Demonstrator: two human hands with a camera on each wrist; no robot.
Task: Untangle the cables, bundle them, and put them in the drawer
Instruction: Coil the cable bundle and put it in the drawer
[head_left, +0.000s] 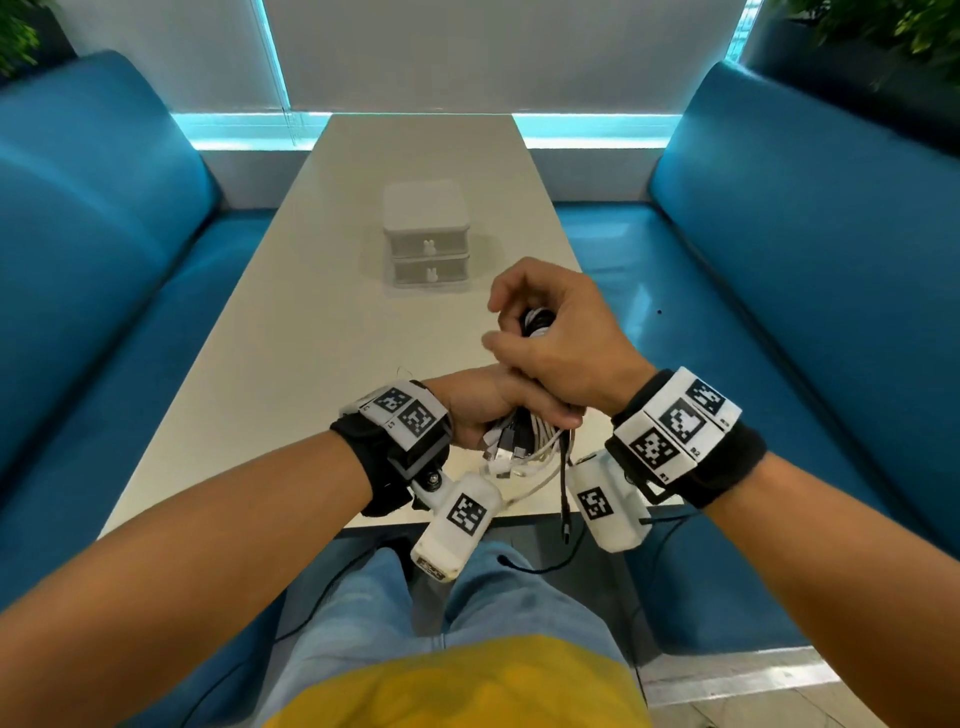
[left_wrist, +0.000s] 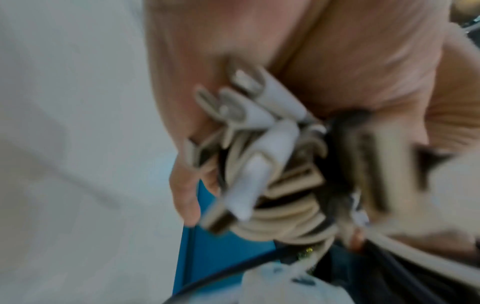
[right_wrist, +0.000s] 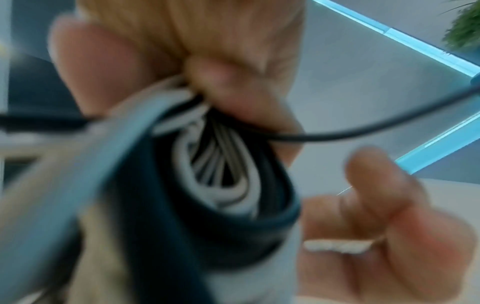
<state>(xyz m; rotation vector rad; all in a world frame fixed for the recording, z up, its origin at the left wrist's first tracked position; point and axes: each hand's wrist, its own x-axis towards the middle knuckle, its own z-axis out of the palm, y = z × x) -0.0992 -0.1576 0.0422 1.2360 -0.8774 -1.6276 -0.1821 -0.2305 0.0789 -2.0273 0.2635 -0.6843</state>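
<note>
Both hands hold one bundle of white and black cables (head_left: 535, 322) above the near end of the table (head_left: 311, 338). My left hand (head_left: 483, 405) grips its lower end, where several white and black USB plugs (head_left: 506, 447) stick out. My right hand (head_left: 550, 332) curls over the upper, looped end. One black cable (head_left: 564, 499) hangs loose past the table edge. The blurred left wrist view shows white plugs (left_wrist: 262, 164) over coiled cable (left_wrist: 285, 222). The blurred right wrist view shows the looped end (right_wrist: 221, 174), a black cable (right_wrist: 363, 131) trailing right, and curled fingers (right_wrist: 376, 185).
A small white two-drawer unit (head_left: 426, 234) stands at mid-table, both drawers shut, bunny knobs facing me. Blue benches (head_left: 104, 260) run along both sides of the table. Bare tabletop lies between my hands and the drawers.
</note>
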